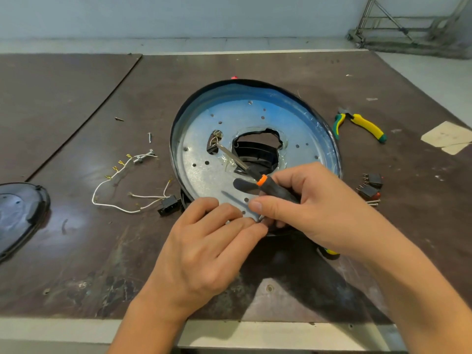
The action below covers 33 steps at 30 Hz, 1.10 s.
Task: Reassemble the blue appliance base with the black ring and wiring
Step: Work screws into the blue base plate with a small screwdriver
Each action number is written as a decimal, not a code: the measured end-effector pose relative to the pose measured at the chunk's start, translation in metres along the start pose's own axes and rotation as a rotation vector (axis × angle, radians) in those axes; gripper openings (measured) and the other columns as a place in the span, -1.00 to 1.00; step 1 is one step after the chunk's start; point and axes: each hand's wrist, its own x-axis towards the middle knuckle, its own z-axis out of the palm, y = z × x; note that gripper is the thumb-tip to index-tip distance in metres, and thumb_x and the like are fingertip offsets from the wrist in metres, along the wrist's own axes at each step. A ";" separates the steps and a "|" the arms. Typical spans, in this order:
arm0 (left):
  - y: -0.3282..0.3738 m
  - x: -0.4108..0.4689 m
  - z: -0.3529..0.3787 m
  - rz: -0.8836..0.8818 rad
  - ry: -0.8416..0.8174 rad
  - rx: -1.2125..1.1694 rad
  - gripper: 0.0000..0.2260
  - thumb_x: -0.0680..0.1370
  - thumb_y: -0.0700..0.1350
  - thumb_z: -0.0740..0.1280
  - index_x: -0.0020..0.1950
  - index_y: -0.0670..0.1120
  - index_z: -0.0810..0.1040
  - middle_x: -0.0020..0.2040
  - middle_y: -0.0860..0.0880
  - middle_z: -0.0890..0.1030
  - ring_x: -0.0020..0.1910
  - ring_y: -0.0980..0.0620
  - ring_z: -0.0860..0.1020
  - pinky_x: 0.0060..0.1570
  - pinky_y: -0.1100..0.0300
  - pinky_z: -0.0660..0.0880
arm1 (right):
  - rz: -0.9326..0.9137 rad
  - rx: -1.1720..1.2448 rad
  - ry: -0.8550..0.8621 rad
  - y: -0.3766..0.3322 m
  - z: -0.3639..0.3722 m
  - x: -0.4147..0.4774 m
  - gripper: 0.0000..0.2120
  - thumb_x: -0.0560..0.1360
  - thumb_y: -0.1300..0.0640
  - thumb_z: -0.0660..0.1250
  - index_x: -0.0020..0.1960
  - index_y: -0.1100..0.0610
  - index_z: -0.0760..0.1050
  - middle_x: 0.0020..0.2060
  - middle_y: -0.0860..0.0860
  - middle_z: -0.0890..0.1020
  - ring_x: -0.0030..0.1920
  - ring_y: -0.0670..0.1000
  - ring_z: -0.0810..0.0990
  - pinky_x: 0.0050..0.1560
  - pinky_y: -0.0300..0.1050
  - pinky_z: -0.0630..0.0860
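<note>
The round blue appliance base (301, 116) lies on the dark table, metal inner face up, with a torn central hole. Through that hole a black ring (255, 152) shows underneath. My right hand (314, 205) grips a screwdriver (240, 160) with a black and orange handle; its shaft points up-left across the plate toward a small slot where wire ends show. My left hand (212, 241) presses its fingers on the base's near rim. White wiring (122, 182) with brass terminals and a black connector (168, 204) lies loose left of the base.
Yellow and green pliers (362, 125) lie right of the base. Small black switches and screws (370, 189) sit near my right wrist. A dark lid (20, 215) is at the left edge. Loose screws (149, 137) lie left. Paper scraps (447, 136) sit at far right.
</note>
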 end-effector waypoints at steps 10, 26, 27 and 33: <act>0.001 0.001 0.002 0.005 0.020 0.001 -0.94 0.53 -0.28 0.44 -0.05 -0.21 0.70 -0.13 -0.10 0.69 -0.25 -0.07 0.58 -0.24 0.01 0.43 | -0.031 -0.294 0.059 -0.001 -0.002 -0.002 -0.77 0.45 -0.11 0.47 -0.20 0.05 0.63 -0.37 0.06 0.63 -0.31 0.09 0.58 -0.24 0.14 0.53; -0.014 0.003 -0.013 -0.328 0.029 -0.207 -0.89 0.51 -0.18 0.44 0.02 -0.15 0.64 -0.09 0.00 0.60 -0.08 0.11 0.47 -0.06 0.08 0.44 | -0.405 0.146 0.543 -0.004 -0.015 -0.002 -0.78 0.62 0.16 0.30 -0.08 0.31 0.58 -0.24 0.12 0.68 -0.27 0.04 0.66 -0.19 -0.19 0.57; -0.014 0.003 -0.013 -0.333 0.011 -0.215 -0.90 0.50 -0.19 0.45 0.00 -0.13 0.63 -0.11 0.01 0.60 -0.10 0.12 0.47 -0.06 0.09 0.43 | -0.408 0.135 0.539 -0.002 -0.015 -0.002 -0.78 0.62 0.16 0.30 -0.07 0.31 0.58 -0.23 0.11 0.68 -0.25 0.03 0.67 -0.17 -0.21 0.56; -0.019 -0.002 -0.006 -0.324 -0.128 -0.212 -0.93 0.50 -0.17 0.44 -0.03 -0.10 0.62 -0.13 0.05 0.60 -0.16 0.03 0.54 -0.07 0.05 0.37 | -0.353 -0.005 0.516 0.018 -0.014 0.008 -0.80 0.60 0.06 0.34 -0.09 0.18 0.61 -0.22 0.01 0.68 -0.16 -0.03 0.66 -0.12 -0.13 0.55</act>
